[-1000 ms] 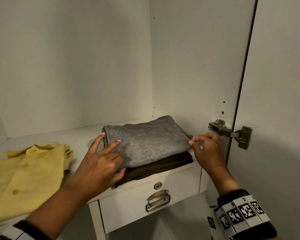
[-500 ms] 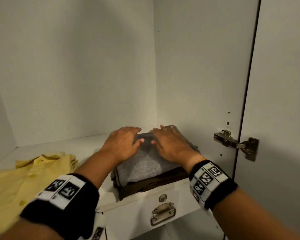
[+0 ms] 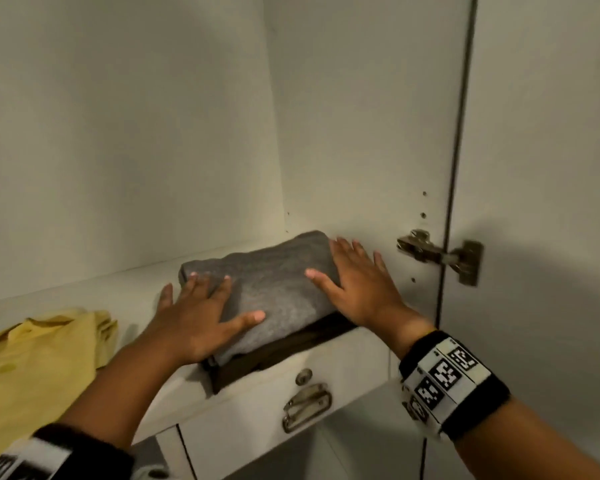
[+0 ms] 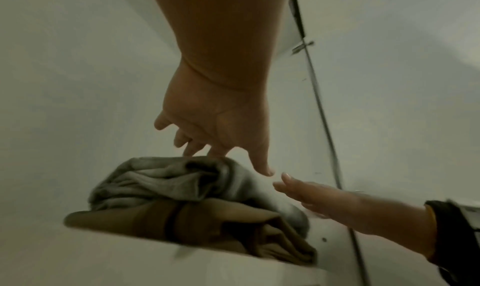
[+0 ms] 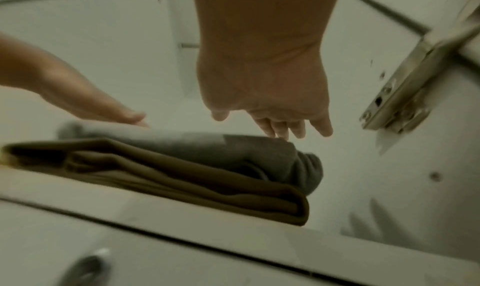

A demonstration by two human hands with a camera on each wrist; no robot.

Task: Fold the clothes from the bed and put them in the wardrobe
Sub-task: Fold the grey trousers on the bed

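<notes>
— What did the place look like?

— It was the inside of a white wardrobe (image 3: pixel 125 126), dimly lit. Beneath both hands ran a pale shelf (image 3: pixel 94 289), and under its front edge sat a drawer (image 3: pixel 257 407) with a metal pull handle (image 3: pixel 307 405). A metal hinge (image 3: pixel 437 254) was fixed to the side wall just beyond the right hand (image 3: pixel 364 289), with the door (image 3: pixel 548 168) further that way.

— And the clothes?

— A folded grey garment (image 3: pixel 274 292) lay on top of a folded brown garment (image 3: pixel 291 351), the stack between and under the two hands, near the shelf's front edge. A yellow shirt (image 3: pixel 32 358) lay spread on the shelf, well off to the outer side of the left hand (image 3: pixel 194 317).

— How were the hands?

— Both were flat, fingers straight and spread, palms down. The left covered the grey garment's near left corner, thumb stretched across the cloth. The right lay along its right edge. They were apart, gripping nothing. Whether the palms pressed or only brushed the cloth, I couldn't tell.
</notes>
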